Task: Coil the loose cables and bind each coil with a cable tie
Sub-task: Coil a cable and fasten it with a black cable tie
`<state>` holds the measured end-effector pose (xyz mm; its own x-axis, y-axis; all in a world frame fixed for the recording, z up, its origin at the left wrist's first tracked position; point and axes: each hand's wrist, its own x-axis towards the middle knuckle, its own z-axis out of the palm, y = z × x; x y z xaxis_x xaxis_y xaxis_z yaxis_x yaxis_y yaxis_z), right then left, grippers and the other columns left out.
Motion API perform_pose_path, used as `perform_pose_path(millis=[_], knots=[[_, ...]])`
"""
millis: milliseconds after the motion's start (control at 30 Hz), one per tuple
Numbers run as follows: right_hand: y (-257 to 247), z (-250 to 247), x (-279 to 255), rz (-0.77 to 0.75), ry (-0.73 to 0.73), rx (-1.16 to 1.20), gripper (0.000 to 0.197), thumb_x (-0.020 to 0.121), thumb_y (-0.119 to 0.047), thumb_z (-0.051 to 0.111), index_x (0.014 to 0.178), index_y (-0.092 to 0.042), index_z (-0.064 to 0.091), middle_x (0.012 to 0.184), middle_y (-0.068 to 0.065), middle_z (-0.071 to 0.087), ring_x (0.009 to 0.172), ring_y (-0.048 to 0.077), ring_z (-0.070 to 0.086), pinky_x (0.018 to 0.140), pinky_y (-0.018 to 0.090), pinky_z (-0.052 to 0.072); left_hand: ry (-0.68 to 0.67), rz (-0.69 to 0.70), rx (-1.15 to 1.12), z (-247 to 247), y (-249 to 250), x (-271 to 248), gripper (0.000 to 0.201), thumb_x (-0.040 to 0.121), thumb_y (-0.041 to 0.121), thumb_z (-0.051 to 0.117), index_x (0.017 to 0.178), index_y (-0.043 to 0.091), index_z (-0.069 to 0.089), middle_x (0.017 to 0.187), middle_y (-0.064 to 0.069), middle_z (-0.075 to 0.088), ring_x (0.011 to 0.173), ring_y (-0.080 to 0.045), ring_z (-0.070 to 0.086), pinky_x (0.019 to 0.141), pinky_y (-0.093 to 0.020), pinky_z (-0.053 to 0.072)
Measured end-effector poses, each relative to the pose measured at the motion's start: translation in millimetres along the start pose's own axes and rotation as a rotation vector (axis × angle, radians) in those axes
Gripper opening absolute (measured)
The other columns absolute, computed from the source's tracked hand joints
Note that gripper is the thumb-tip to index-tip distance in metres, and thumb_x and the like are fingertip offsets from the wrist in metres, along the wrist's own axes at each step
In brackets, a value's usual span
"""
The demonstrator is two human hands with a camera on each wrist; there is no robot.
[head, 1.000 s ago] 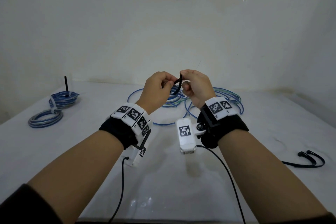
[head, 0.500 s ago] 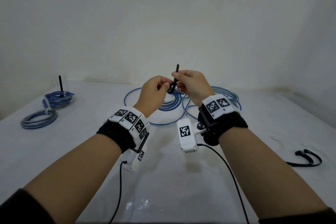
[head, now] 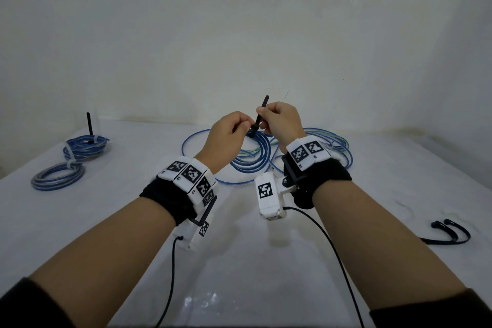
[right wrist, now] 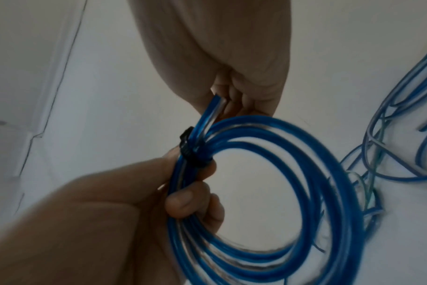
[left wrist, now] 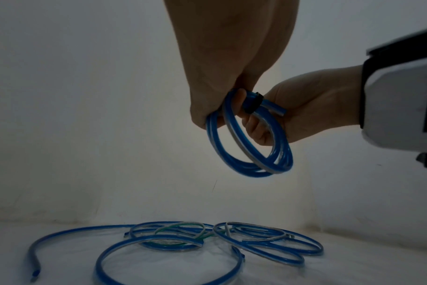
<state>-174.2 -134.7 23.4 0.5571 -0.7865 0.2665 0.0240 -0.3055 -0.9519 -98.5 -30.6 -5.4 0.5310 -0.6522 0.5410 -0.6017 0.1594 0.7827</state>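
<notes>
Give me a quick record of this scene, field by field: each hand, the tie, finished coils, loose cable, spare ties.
left hand: grips blue coil
right hand: pinches black cable tie tail
tie: looped round coil
finished coils: two, far left of table
loose cables: on table beyond hands
spare ties: black, right

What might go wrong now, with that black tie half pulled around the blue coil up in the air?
1. The blue coil hangs only from the left hand; a looser grip may let the loops spring apart.
2. A cut cable end sticks out past the black tie, so it could slip free if the tie stays slack.
3. The right hand pinches just the tie's tail; a slip would leave the tie untightened.
</notes>
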Motion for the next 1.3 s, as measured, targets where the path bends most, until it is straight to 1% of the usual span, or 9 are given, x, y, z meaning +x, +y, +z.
perform_pose_path(millis=[100, 167, 367, 567, 700, 833, 967, 1133, 1300], knots=[[-4.1, -1.6, -4.9, 0.048, -0.134, 0.097, 0.014, 0.091, -0.019, 0.06, 0.083, -0.009, 0.063, 0.073, 0.003, 0.063, 0.06, 0.012, 0.059, 0.057, 0.021, 0.049, 0.07, -0.012, 0.026, -1.0, -1.4, 1.3, 0.017, 0.095, 0.009, 0.047, 0.095, 0.008, 0.064, 0.08, 0.007, 0.059, 0.069, 0.001, 0.051, 0.066, -0.008, 0.038], [-5.3, -1.3, -8.8, 0.046, -0.164, 0.108, 0.013, 0.09, -0.015, 0.061, 0.078, -0.009, 0.062, 0.071, 0.005, 0.063, 0.058, 0.011, 0.06, 0.058, 0.019, 0.05, 0.093, -0.018, 0.028, -2.2, -2.7, 1.8, 0.017, 0.095, 0.01, 0.048, 0.096, 0.007, 0.065, 0.082, 0.006, 0.06, 0.07, 0.001, 0.052, 0.065, -0.007, 0.039], [-1.3, 10.6, -7.6, 0.047, -0.011, -0.022, 0.02, 0.087, -0.013, 0.062, 0.069, -0.013, 0.055, 0.068, 0.004, 0.058, 0.07, 0.021, 0.055, 0.08, 0.041, 0.052, 0.026, 0.022, 0.016, -3.7, 0.4, -5.3, 0.018, 0.096, 0.008, 0.045, 0.094, 0.006, 0.063, 0.073, 0.012, 0.054, 0.063, 0.008, 0.05, 0.064, -0.008, 0.036], [-5.1, 15.8, -10.1, 0.067, 0.02, -0.008, 0.018, 0.086, -0.014, 0.063, 0.069, -0.012, 0.058, 0.071, 0.007, 0.061, 0.076, 0.026, 0.06, 0.088, 0.048, 0.053, -0.028, -0.022, -0.008, -8.8, 2.0, -5.2, 0.018, 0.097, 0.014, 0.045, 0.096, 0.006, 0.061, 0.075, 0.001, 0.053, 0.066, -0.007, 0.045, 0.07, -0.024, 0.039], [-6.9, 14.3, -11.2, 0.026, 0.01, 0.011, 0.019, 0.086, -0.018, 0.063, 0.068, -0.014, 0.06, 0.077, 0.008, 0.065, 0.083, 0.033, 0.064, 0.087, 0.053, 0.052, -0.058, -0.076, -0.129, -13.3, 3.3, -5.4, 0.015, 0.098, 0.016, 0.046, 0.101, 0.01, 0.06, 0.083, 0.0, 0.057, 0.07, -0.008, 0.047, 0.072, -0.023, 0.042], [-9.5, 10.8, -11.1, 0.046, 0.013, 0.004, 0.019, 0.086, -0.017, 0.063, 0.068, -0.014, 0.058, 0.074, 0.007, 0.062, 0.077, 0.027, 0.06, 0.087, 0.052, 0.052, -0.11, -0.051, -0.12, -15.5, 5.4, -6.8, 0.014, 0.097, 0.012, 0.047, 0.105, 0.01, 0.059, 0.084, 0.006, 0.058, 0.064, 0.008, 0.05, 0.066, -0.006, 0.04], [-11.5, 12.1, -12.1, 0.084, 0.022, -0.041, 0.016, 0.087, -0.015, 0.062, 0.072, -0.011, 0.058, 0.071, 0.006, 0.06, 0.077, 0.025, 0.059, 0.088, 0.048, 0.052, -0.117, -0.03, -0.073, -13.9, 4.4, -8.5, 0.015, 0.097, 0.011, 0.046, 0.104, 0.006, 0.059, 0.082, 0.004, 0.057, 0.066, 0.004, 0.05, 0.065, -0.006, 0.039], [-10.2, 15.4, -13.8, 0.128, 0.033, -0.013, 0.02, 0.087, -0.015, 0.061, 0.068, -0.012, 0.058, 0.067, 0.005, 0.06, 0.073, 0.024, 0.059, 0.088, 0.046, 0.053, -0.07, -0.004, -0.031, -15.3, 1.5, -9.4, 0.013, 0.096, 0.01, 0.049, 0.101, 0.009, 0.061, 0.083, 0.008, 0.06, 0.066, 0.014, 0.052, 0.066, -0.003, 0.039], [-11.8, 14.5, -14.4, 0.104, 0.014, -0.026, 0.023, 0.091, -0.017, 0.056, 0.068, -0.015, 0.054, 0.076, 0.007, 0.063, 0.075, 0.024, 0.061, 0.058, 0.029, 0.045, -0.014, -0.04, -0.033, -18.8, 1.9, -8.5, 0.011, 0.093, 0.012, 0.054, 0.098, 0.012, 0.064, 0.086, 0.005, 0.064, 0.075, 0.006, 0.058, 0.072, -0.007, 0.043]])
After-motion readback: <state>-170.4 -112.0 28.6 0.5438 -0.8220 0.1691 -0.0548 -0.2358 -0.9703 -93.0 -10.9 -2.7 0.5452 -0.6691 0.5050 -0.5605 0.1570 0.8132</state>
